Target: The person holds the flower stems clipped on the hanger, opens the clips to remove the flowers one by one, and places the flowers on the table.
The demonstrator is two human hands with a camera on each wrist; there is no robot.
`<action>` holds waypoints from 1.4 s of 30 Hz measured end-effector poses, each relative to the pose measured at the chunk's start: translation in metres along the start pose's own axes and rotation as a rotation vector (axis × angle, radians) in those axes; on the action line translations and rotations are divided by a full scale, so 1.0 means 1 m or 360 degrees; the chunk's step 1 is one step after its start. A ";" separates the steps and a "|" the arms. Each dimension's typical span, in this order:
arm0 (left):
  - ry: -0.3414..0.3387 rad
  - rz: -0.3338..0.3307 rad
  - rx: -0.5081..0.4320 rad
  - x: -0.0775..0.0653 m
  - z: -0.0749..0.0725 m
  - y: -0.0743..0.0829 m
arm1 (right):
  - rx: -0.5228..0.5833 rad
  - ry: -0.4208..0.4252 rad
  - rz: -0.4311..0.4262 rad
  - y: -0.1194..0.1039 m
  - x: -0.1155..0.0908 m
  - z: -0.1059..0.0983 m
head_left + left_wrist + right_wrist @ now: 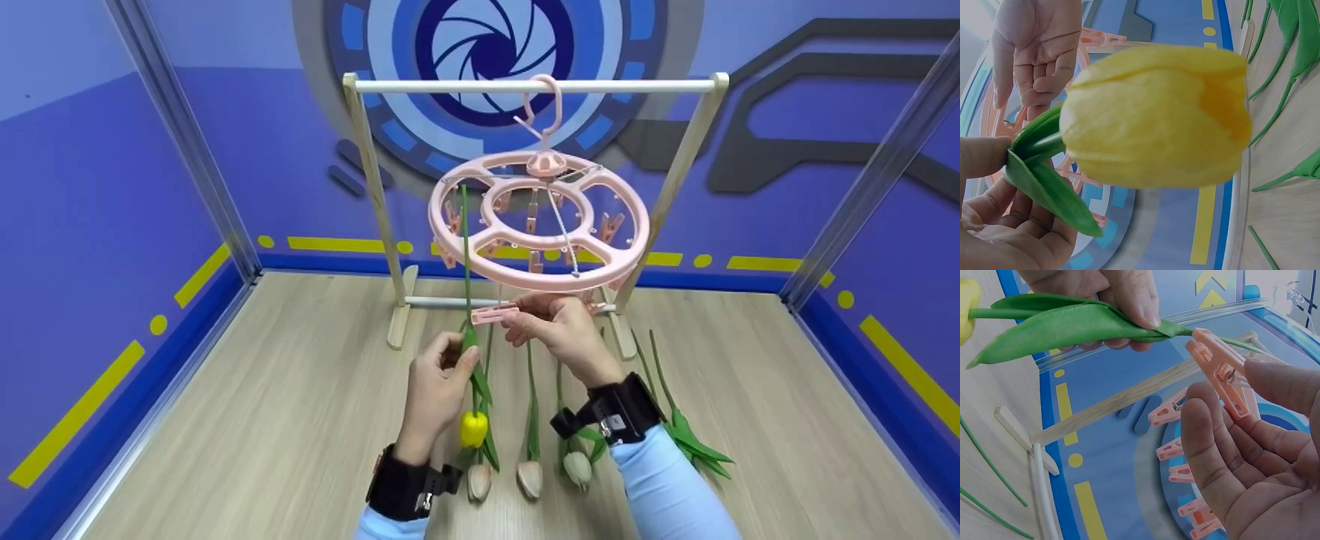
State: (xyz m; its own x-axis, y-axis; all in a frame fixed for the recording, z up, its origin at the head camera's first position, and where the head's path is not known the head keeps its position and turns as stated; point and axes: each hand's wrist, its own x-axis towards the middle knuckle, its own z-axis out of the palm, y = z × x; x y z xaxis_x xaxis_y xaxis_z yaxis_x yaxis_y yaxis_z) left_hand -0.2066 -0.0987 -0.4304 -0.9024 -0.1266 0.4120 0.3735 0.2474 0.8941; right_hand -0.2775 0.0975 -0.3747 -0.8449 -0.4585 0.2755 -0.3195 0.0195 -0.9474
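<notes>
A yellow artificial tulip (474, 430) hangs bloom down, its long stem rising past the rim of a pink round clip hanger (540, 281). My left hand (435, 382) pinches it at the green leaves, between thumb and fingers. My right hand (566, 337) pinches a pink clothespin (1221, 374) between thumb and fingers, just above the left hand. In the right wrist view the clothespin's tip meets the stem just beyond the leaves; whether it clamps the stem I cannot tell. In the left wrist view the yellow bloom covers much of the scene.
The hanger hooks over the white bar (450, 87) of a wooden stand (686, 150), with several other clothespins (611, 225) dangling from it. Below my hands, pale tulips (529, 480) lie on the wooden table (285, 420). More green leaves (690, 442) lie beside my right sleeve.
</notes>
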 end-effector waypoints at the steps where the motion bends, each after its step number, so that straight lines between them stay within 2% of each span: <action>1: 0.0000 0.0001 0.0000 0.000 0.000 0.000 | -0.0001 0.0001 0.0000 0.000 0.000 0.000; 13: -0.0010 0.0005 -0.0025 0.000 -0.001 0.002 | -0.0012 -0.0019 -0.0021 0.000 0.001 0.000; 28: -0.0028 -0.0006 -0.0039 0.000 -0.002 0.003 | -0.0009 -0.0006 0.0025 0.001 0.001 -0.002; 42: -0.0006 -0.0003 -0.0001 -0.001 -0.005 0.004 | 0.0004 -0.0020 0.0007 0.001 0.000 -0.003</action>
State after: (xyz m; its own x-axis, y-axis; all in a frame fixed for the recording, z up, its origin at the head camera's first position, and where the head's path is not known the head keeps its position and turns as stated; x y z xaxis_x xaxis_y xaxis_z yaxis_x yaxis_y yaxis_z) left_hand -0.2035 -0.1026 -0.4265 -0.9037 -0.1237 0.4099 0.3722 0.2464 0.8949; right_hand -0.2791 0.0998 -0.3755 -0.8410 -0.4693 0.2693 -0.3147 0.0194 -0.9490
